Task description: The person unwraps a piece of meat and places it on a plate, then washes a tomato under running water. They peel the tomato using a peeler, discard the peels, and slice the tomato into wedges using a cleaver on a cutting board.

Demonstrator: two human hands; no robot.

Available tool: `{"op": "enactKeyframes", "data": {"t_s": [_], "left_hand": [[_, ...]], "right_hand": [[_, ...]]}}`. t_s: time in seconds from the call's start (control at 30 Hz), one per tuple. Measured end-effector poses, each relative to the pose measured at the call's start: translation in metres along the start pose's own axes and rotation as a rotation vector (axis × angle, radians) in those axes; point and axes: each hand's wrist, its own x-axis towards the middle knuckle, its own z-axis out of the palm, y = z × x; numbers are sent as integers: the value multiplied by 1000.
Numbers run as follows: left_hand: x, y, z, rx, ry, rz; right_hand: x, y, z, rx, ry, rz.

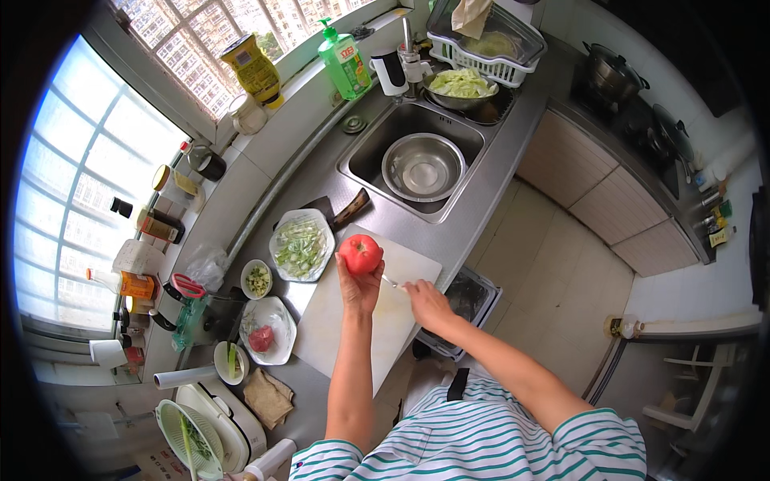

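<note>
My left hand [359, 290] holds a whole red tomato [361, 254] up by its lower side, stem end facing the camera. Just to its right, my right hand [428, 305] grips a small metal utensil [390, 281], whose tip points toward the tomato; its exact kind is hard to tell. Both hands are above a white cutting board [337, 324]. Beyond the board lies a cleaver with a wooden handle [351, 208]. A plate of sliced green vegetable [301, 245] stands to the left, near a small bowl of chopped pieces [258, 280] and a plate with raw meat [261, 338].
A steel basin [423, 167] sits in the sink [367, 150]; a bowl of cabbage leaves [462, 83] is behind it. Bottles, including green dish soap [345, 60], line the sill. A folded cloth [268, 397] and a green colander [189, 439] are at lower left.
</note>
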Motion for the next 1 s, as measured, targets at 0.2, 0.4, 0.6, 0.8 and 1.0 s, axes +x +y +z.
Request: {"op": "enactKeyframes", "data": {"t_s": [0.2,0.4,0.6,0.8,1.0], "left_hand": [[30,0,31,-23,57,-25],[118,-36,60,-26,64,-49],[217,-104,67,-277,370,-48],[262,-123,83,-211,558,-46],[293,-113,128,-205,480,2]], "right_hand": [[50,4,19,-24,-128,-297],[180,113,-29,588,41,35],[351,287,-2,1188,7,825],[392,351,46,999,371,946],[453,273,-147,593,-41,115]]}}
